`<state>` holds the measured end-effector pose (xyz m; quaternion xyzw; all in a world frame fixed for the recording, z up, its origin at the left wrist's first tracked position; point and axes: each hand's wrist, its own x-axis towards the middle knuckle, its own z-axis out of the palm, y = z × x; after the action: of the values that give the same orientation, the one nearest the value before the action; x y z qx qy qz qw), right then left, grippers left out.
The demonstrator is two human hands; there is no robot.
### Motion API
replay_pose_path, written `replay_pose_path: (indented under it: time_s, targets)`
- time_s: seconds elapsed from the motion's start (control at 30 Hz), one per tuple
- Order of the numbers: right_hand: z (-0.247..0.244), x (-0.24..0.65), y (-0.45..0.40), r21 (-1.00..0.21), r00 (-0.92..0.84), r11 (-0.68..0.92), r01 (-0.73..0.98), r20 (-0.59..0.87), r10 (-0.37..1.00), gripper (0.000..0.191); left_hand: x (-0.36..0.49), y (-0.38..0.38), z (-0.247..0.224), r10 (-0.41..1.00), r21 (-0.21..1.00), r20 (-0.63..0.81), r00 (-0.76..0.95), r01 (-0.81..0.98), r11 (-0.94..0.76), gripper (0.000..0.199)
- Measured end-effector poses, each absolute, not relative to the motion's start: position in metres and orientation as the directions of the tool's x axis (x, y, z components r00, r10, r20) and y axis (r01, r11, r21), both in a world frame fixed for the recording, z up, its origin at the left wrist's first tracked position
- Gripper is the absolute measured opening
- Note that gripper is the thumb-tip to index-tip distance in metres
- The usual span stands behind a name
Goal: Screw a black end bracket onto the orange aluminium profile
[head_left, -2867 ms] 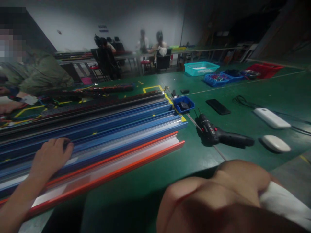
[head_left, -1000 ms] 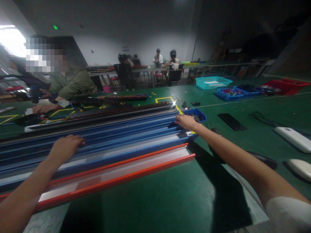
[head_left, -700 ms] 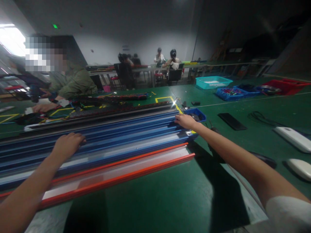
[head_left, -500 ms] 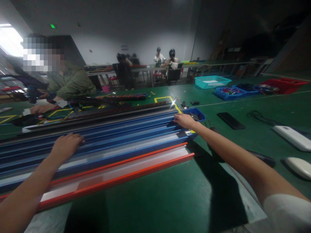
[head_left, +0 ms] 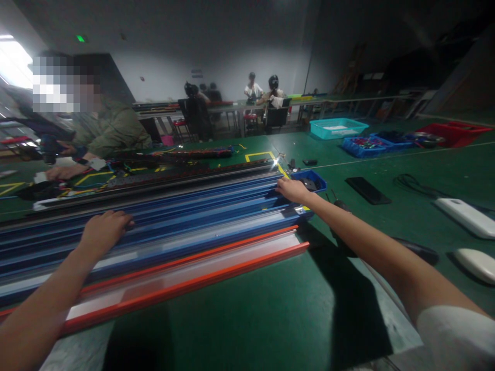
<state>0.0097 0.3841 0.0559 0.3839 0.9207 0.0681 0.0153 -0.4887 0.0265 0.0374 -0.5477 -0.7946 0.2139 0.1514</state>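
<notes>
Long blue channels (head_left: pixel 216 212) lie side by side across the table, running from the left edge towards the right. My left hand (head_left: pixel 105 232) rests on them at the left, its fingers bent and closed over a blue edge. Near their right ends, my right hand (head_left: pixel 293 190) has its fingers curled closed on a blue channel; the fingertips are partly hidden. An orange channel with a whitish inside (head_left: pixel 232 259) lies nearest to me. Behind the blue ones are dark rails (head_left: pixel 174 183).
Beside my right hand stands a small blue bin (head_left: pixel 320 183) with dark parts. Farther right lie a black phone (head_left: pixel 367 190), a white device (head_left: pixel 466 217) and a cable. Turquoise (head_left: pixel 338 129) and red (head_left: pixel 456 134) baskets stand behind. A co-worker (head_left: pixel 112 126) handles wires at left.
Both hands stay in nearly the same places on the blue channels. The view has shifted very slightly; nothing else visibly moves.
</notes>
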Motion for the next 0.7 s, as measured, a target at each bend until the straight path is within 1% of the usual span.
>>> replay_pose_path:
  time_s: [0.33,0.5,0.63,0.7]
  targets:
    - [0.052,0.0097,0.3867,0.118,-0.704,0.697,0.707,0.034,0.709,0.032,-0.4873,0.0299,0.0371,0.93,-0.506,0.016,-0.367,0.799,0.324,0.05]
    - [0.0507,0.0089,0.3875,0.106,-0.7,0.694,0.712,0.04,0.713,0.031,-0.4863,0.03,0.0373,0.927,-0.487,0.017,-0.375,0.807,0.335,0.051]
    - [0.0511,0.0091,0.3875,0.097,-0.699,0.694,0.714,0.037,0.714,0.031,-0.4875,0.0297,0.0378,0.928,-0.427,0.021,-0.372,0.836,0.344,0.05]
    - [0.052,0.0096,0.3865,0.091,-0.701,0.696,0.712,0.037,0.712,0.032,-0.4885,0.0296,0.0379,0.935,-0.356,0.024,-0.354,0.871,0.339,0.051]
